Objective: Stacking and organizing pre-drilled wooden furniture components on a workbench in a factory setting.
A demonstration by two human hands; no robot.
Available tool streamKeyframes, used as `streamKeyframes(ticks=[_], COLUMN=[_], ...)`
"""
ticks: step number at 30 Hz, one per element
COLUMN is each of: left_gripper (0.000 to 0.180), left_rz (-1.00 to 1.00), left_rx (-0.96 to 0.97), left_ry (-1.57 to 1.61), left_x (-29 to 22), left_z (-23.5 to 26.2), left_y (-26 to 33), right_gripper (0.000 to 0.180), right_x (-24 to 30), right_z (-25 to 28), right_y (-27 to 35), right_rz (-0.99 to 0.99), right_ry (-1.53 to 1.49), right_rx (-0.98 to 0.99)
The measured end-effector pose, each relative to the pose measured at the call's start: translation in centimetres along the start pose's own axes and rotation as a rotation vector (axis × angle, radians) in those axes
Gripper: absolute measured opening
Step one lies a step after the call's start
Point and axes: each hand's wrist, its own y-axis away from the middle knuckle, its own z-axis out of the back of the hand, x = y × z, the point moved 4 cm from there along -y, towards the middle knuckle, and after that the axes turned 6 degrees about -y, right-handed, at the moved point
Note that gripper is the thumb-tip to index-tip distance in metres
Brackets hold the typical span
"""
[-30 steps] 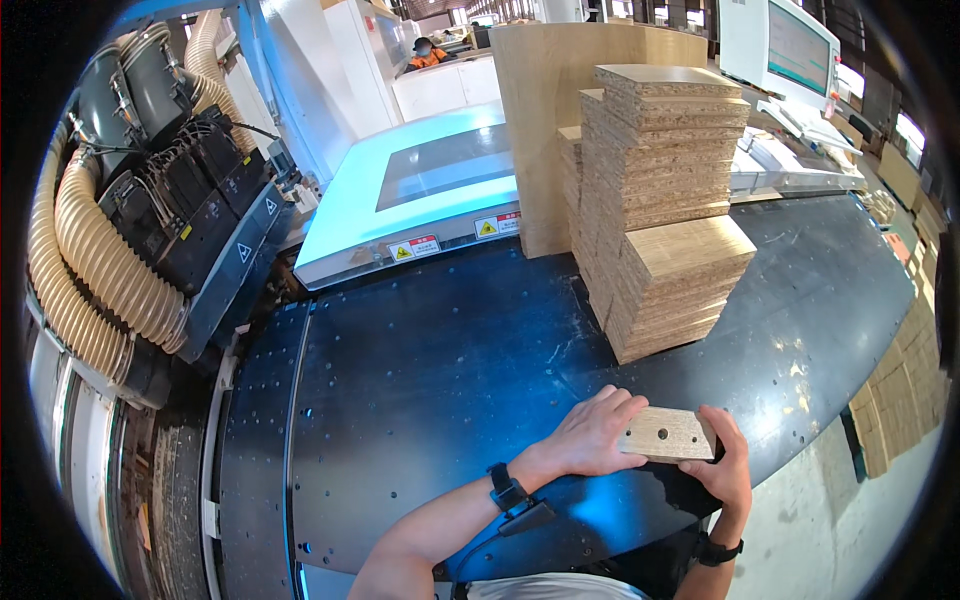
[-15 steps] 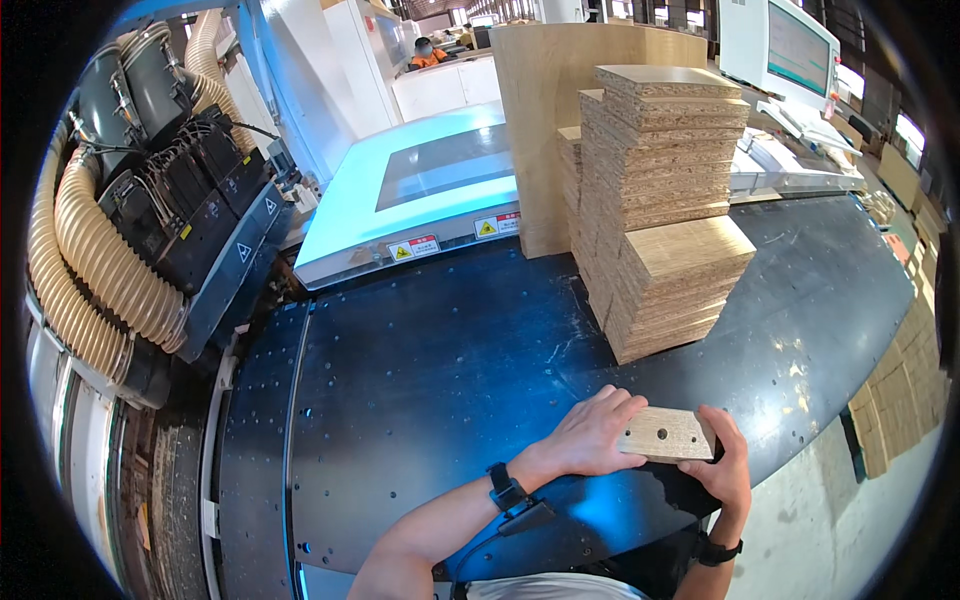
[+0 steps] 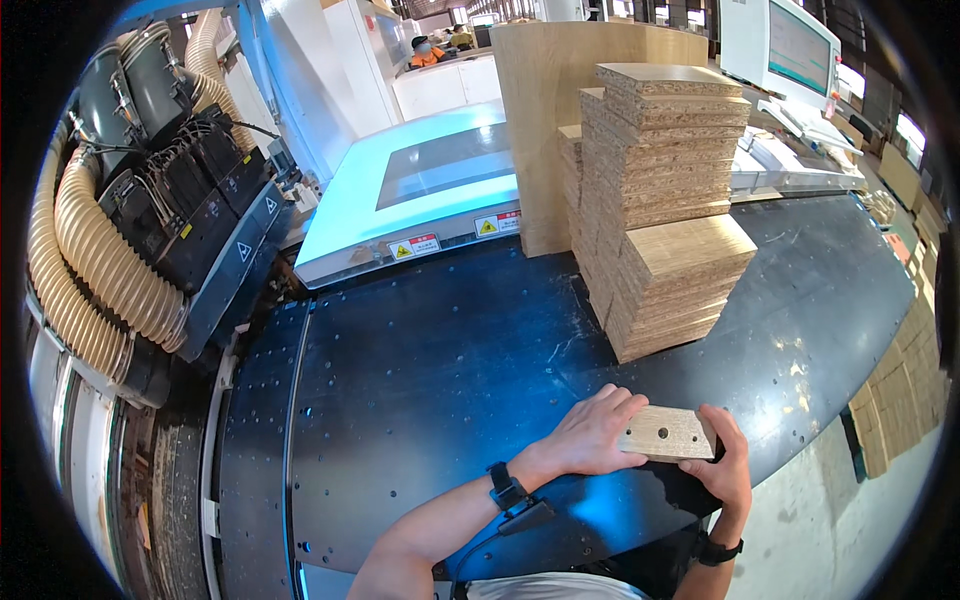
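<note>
Between my two hands is a small light wooden block [image 3: 662, 434] with several dark holes in its upper face. My left hand [image 3: 598, 432] grips the block's left end, thumb at the near side and fingers at the far side. My right hand [image 3: 724, 462] closes around its right end in the same way. The block is over the near right part of the dark table [image 3: 430, 400]; whether it touches the surface I cannot tell. Beyond my hands rises a tall stack of chipboard pieces [image 3: 665, 150], stepped lower on its near right side.
A large curved wooden panel [image 3: 540, 140] stands behind the stack. At the left is a machine head with ribbed hoses [image 3: 110, 260]. A white machine cover [image 3: 350, 200] borders the table's far side. A monitor [image 3: 790, 45] stands far right, and more boards [image 3: 900, 410] lie beyond the right edge.
My hands and the block stay almost exactly where they were. Far in the background, a second person has come into view beside the one in orange.
</note>
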Motion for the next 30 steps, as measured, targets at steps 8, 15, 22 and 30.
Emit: streamKeyframes(ticks=[8, 15, 22, 30], left_gripper=[0.076, 0.075, 0.075, 0.076], left_rz=[0.009, 0.006, 0.000, 0.009], left_rx=[0.009, 0.009, -0.001, 0.009], left_ry=[0.005, -0.002, -0.007, -0.010], left_x=[-0.03, -0.16, -0.07, -0.16], left_z=[0.10, 0.21, 0.14, 0.21], left_y=[0.02, 0.00, -0.01, -0.05], right_gripper=[0.094, 0.091, 0.088, 0.090], right_x=[0.14, 0.07, -0.07, -0.17], right_z=[-0.05, -0.03, 0.02, 0.05], right_y=[-0.02, 0.02, 0.02, 0.06], right_rz=[-0.003, 0.010, 0.038, 0.031], right_ry=[0.005, -0.003, 0.005, 0.006], right_rx=[0.000, 0.000, 0.003, 0.005])
